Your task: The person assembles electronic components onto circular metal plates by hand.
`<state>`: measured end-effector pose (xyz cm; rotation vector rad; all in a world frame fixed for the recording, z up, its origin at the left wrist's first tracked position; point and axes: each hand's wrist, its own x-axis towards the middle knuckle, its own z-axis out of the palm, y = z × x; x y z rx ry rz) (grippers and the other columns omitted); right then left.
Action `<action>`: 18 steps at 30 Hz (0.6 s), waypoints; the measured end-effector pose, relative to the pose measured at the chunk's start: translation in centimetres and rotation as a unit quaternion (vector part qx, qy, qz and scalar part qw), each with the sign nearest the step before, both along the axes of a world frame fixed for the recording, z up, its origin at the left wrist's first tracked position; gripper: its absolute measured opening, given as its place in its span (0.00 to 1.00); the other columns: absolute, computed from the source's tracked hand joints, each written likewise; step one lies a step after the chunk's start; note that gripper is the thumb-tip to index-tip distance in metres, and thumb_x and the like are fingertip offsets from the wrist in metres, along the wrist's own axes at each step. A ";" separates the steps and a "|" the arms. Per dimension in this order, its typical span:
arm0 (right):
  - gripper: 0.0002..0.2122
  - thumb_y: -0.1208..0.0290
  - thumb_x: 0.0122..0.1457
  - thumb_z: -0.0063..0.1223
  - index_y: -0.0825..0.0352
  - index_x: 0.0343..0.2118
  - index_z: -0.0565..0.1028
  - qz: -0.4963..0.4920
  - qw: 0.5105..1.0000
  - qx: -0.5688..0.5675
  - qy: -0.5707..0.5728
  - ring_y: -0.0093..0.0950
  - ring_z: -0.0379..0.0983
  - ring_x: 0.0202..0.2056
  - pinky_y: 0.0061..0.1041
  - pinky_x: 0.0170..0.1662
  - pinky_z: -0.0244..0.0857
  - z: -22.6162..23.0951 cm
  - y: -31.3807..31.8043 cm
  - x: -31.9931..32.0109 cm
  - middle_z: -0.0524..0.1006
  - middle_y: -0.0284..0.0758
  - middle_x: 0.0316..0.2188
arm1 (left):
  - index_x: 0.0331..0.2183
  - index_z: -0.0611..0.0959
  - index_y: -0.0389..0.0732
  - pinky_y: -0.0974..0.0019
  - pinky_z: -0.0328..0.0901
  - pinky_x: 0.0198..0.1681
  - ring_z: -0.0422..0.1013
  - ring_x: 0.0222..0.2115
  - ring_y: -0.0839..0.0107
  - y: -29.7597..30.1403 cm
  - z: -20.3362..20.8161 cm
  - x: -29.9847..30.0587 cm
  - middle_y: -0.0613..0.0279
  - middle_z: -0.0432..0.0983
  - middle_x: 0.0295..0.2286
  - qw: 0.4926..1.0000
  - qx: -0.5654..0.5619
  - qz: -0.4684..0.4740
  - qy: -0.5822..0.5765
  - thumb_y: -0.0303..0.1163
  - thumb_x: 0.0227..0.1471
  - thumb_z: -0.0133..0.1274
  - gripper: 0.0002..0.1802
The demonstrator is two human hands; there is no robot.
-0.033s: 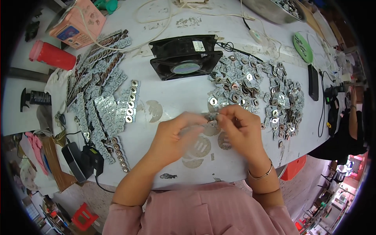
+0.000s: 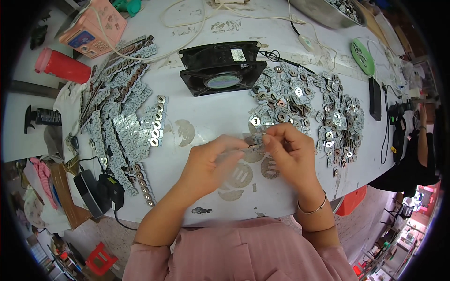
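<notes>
Head view. On the white, stained table (image 2: 197, 175), midway along the near edge and set in from it, we find two bare hands facing each other. The right hand (image 2: 293, 152) pinches a small grey metal-looking workpiece (image 2: 256, 139) between thumb and forefinger; this places the workpiece in the gap between the hands, above the table surface. The left hand (image 2: 208, 161) is curled, its fingertips blurred just beside the workpiece; we cannot tell whether they grasp it.

Containers. Toward the far right corner of the table we locate one round silver metal bowl (image 2: 318, 13), holding a heap of small grey pieces (image 2: 344, 8). Toward the far left corner we identify one red cylindrical bottle with a pinkish lid (image 2: 69, 67); its contents are hidden.

Quantities. We count one black square-framed fan (image 2: 208, 56), standing between the table's middle and its far edge. Along the left side lies one broad stack of grey jointed strips (image 2: 112, 107), too overlapped for us to count. On the strip at the stack's right margin we count six shiny round discs (image 2: 157, 124). Right of the fan we note two adjoining clusters of loose grey pieces with round discs (image 2: 340, 119), likewise uncountable. Near the right edge we count one green oval object (image 2: 362, 56) and one black oblong block (image 2: 375, 98).
</notes>
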<state>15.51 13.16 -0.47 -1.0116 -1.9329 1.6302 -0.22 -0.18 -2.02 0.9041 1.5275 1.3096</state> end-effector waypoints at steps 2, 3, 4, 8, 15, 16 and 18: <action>0.04 0.79 0.54 0.55 0.70 0.33 0.74 -0.003 1.000 0.011 0.009 0.14 0.64 0.19 0.16 0.23 0.58 0.3 0.2 0.0 0.71 0.30 0.18 | 0.39 0.80 0.36 0.71 0.67 0.43 0.74 0.39 0.76 -0.1 -0.2 0.1 0.62 0.79 0.37 1.000 -0.010 0.005 0.010 0.22 0.52 0.56 0.10; 0.04 0.79 0.54 0.55 0.69 0.33 0.74 -0.006 1.000 0.022 0.019 0.14 0.64 0.19 0.16 0.23 0.58 0.4 0.3 0.0 0.71 0.30 0.18 | 0.39 0.80 0.36 0.71 0.67 0.43 0.74 0.39 0.76 -0.2 -0.2 0.0 0.62 0.79 0.37 1.000 -0.011 0.004 0.010 0.22 0.52 0.56 0.10; 0.04 0.79 0.54 0.55 0.69 0.33 0.74 -0.007 1.000 0.022 0.019 0.14 0.64 0.19 0.16 0.23 0.58 0.3 0.3 0.0 0.71 0.30 0.18 | 0.39 0.80 0.36 0.71 0.67 0.43 0.73 0.39 0.76 -0.2 -0.2 -0.1 0.61 0.79 0.38 0.999 0.034 0.015 -0.032 0.22 0.52 0.55 0.10; 0.03 0.76 0.59 0.55 0.69 0.31 0.74 0.083 0.989 0.121 -0.005 0.10 0.59 0.21 0.12 0.22 0.52 -0.2 0.0 -0.1 0.71 0.23 0.21 | 0.40 0.79 0.36 0.72 0.66 0.44 0.73 0.40 0.75 -0.1 0.1 -0.2 0.58 0.77 0.43 0.996 0.060 0.003 -0.073 0.21 0.53 0.54 0.11; 0.03 0.78 0.57 0.51 0.68 0.33 0.74 0.039 0.997 -0.051 0.030 0.09 0.58 0.22 0.12 0.23 0.52 -0.5 0.9 0.6 0.70 0.23 0.20 | 0.40 0.79 0.36 0.72 0.68 0.41 0.74 0.39 0.75 -0.1 0.0 -0.1 0.60 0.76 0.42 0.993 0.049 0.015 -0.111 0.20 0.53 0.53 0.11; 0.03 0.78 0.57 0.51 0.68 0.34 0.74 0.069 0.996 -0.026 0.040 0.09 0.58 0.21 0.12 0.23 0.52 -0.9 1.0 0.7 0.69 0.22 0.20 | 0.40 0.80 0.36 0.73 0.68 0.38 0.74 0.37 0.76 -0.1 0.0 -0.2 0.61 0.77 0.39 0.991 0.040 0.022 -0.122 0.21 0.53 0.54 0.11; 0.03 0.74 0.59 0.53 0.68 0.33 0.73 0.097 0.994 -0.031 0.028 0.10 0.57 0.22 0.13 0.23 0.51 -0.3 0.8 0.6 0.69 0.22 0.21 | 0.40 0.80 0.37 0.74 0.69 0.35 0.75 0.34 0.77 -0.1 0.2 -0.4 0.61 0.78 0.37 0.990 0.031 0.028 -0.133 0.21 0.53 0.55 0.11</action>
